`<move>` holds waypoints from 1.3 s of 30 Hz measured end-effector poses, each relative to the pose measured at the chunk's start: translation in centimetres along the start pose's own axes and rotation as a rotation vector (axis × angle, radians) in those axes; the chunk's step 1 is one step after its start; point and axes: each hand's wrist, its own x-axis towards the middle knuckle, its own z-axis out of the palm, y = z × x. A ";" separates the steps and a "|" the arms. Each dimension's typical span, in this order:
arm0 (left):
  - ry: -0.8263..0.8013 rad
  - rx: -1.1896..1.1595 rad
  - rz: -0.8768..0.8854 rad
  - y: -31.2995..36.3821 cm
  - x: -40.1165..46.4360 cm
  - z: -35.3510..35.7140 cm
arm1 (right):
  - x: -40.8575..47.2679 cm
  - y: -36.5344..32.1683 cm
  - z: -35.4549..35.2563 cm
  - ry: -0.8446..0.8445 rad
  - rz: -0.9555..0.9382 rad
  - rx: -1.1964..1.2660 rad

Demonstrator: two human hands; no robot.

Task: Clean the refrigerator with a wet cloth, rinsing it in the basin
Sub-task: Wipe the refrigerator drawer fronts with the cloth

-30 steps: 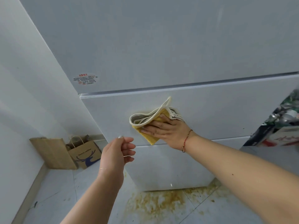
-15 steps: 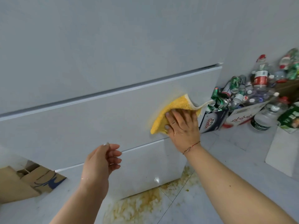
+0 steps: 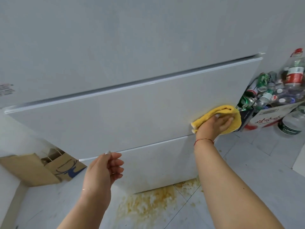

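- My right hand (image 3: 216,123) lay flat on the yellow cloth (image 3: 219,118), fingers (image 3: 227,120) straight and pressing it against the refrigerator (image 3: 132,113), at the right end of the middle drawer front, right of centre in the frame.
- My left hand (image 3: 104,169) hung in front of the lowest drawer, lower centre, fingers loosely curled and holding nothing; the wrist looked wet.
- The cloth sat bunched at the door's very edge, part of it overhanging, just beside the cardboard box of cans and bottles (image 3: 270,100).
- Risk, as I judged it: one more push rightward would carry the cloth off the edge, and the hand could knock the piled empties over.
- A folded, bunched cloth under a flat palm could also slip and leave streaks instead of wiping clean.
- The yellow-brown spill (image 3: 148,202) on the floor under the refrigerator looked slippery to step in.
- No basin was in view, so rinsing meant turning away.
- Writing: the box bore red characters I could not read; a sticker (image 3: 6,90) at the left edge was too blurred; the paper bag (image 3: 64,167) at lower left showed a blue drawing and small, illegible print.
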 end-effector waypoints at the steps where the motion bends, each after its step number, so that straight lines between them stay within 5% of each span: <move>1: 0.018 -0.007 -0.014 -0.2 -0.1 -1.1 | -1.1 0.1 0.8 0.025 0.102 0.076; 5: 0.033 -0.016 -0.042 -0.7 -0.2 -3.0 | -4.8 0.3 2.9 0.075 0.346 0.199; 21: 0.169 -0.093 -0.072 -0.8 -0.2 -14.8 | -26.9 2.8 10.9 -0.036 0.699 0.344; 25: 0.205 -0.100 -0.072 -0.6 -0.4 -17.4 | -32.4 5.4 13.1 -0.214 0.887 0.244; 29: 0.224 -0.088 -0.056 -0.1 -0.6 -18.9 | -36.1 5.0 13.5 -0.471 1.198 0.441; 33: 0.219 -0.081 -0.057 0.4 -0.3 -18.7 | -35.8 2.4 12.6 -0.613 1.420 0.575; 39: 0.151 -0.066 -0.042 1.1 -0.2 -14.6 | -30.2 1.6 10.8 -0.543 1.544 0.660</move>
